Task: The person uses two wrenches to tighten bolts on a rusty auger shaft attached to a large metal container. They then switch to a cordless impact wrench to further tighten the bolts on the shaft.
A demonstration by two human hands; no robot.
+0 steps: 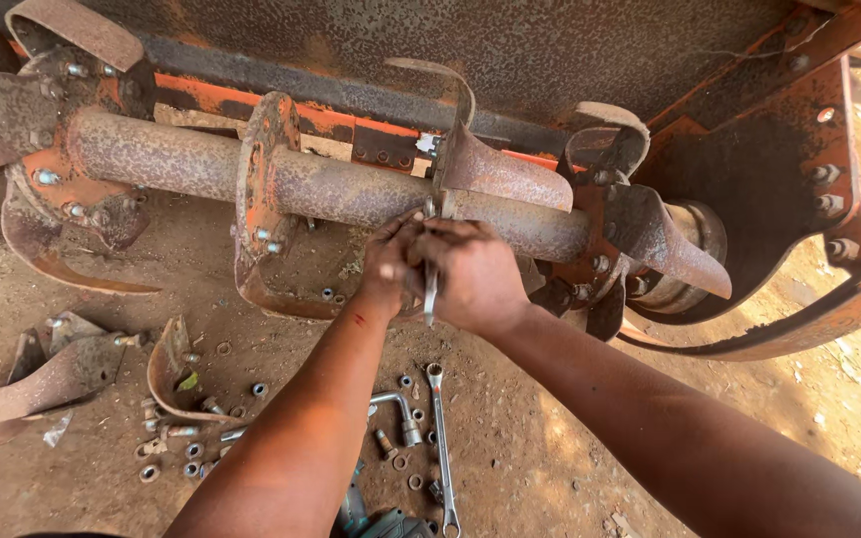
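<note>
A rusty rotor shaft (351,189) with orange flanges and curved tiller blades runs across the view. Both my hands meet at a flange in the middle of the shaft, just under a curved blade (505,169). My right hand (475,279) grips a slim metal wrench (430,294) that points down from the flange. My left hand (388,261) presses against the same spot, fingers curled at the flange; what it holds is hidden.
On the dirt below lie a long spanner (441,448), an L-shaped socket wrench (399,408), scattered bolts, nuts and washers (176,438), and loose removed blades (52,379). A power tool (381,523) sits at the bottom edge. The orange machine frame (799,169) closes the right side.
</note>
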